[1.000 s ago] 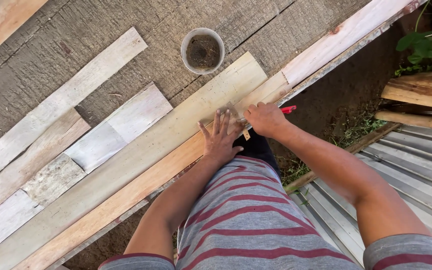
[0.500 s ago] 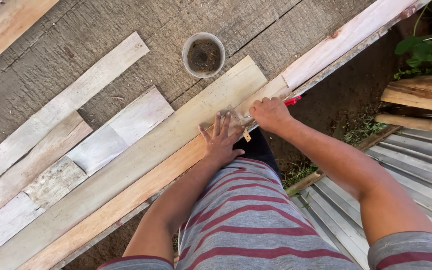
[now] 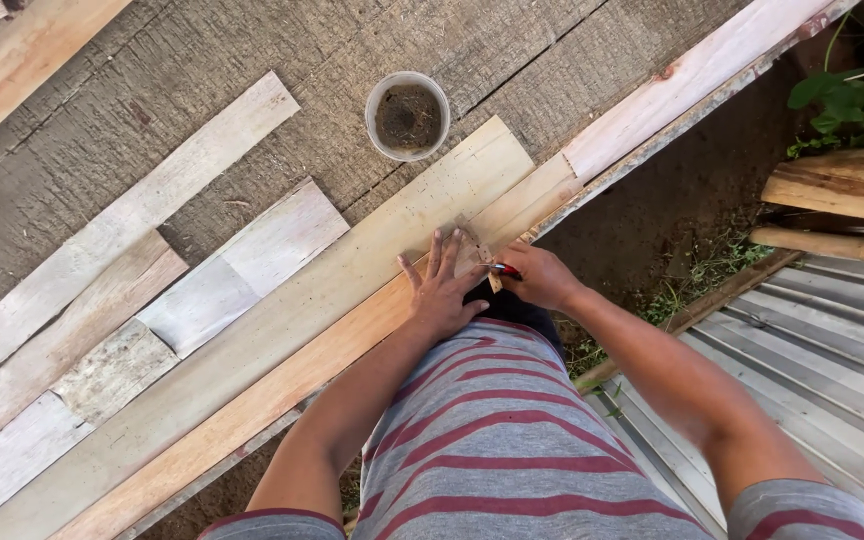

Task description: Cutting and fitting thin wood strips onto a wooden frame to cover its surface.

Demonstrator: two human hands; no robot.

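Left hand (image 3: 444, 290) flat, fingers spread, pressing small square (image 3: 474, 243) onto pale plank (image 3: 282, 330). Right hand (image 3: 542, 278) fingers clamped on red pencil (image 3: 503, 268). Better kept steady, tip tight against square's edge.

Grey shirt (image 3: 497, 440) with maroon stripes at 6 o'clock; pale, orange-tinged plank (image 3: 282, 330); white cup (image 3: 408, 115) at 12; red pencil (image 3: 505, 269)

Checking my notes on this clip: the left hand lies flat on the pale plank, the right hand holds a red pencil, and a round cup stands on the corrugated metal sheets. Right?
Not quite. The head view shows the round cup standing on the grey weathered boards above the pale plank, not on the corrugated metal sheets. The left hand and right hand with the red pencil are as stated.
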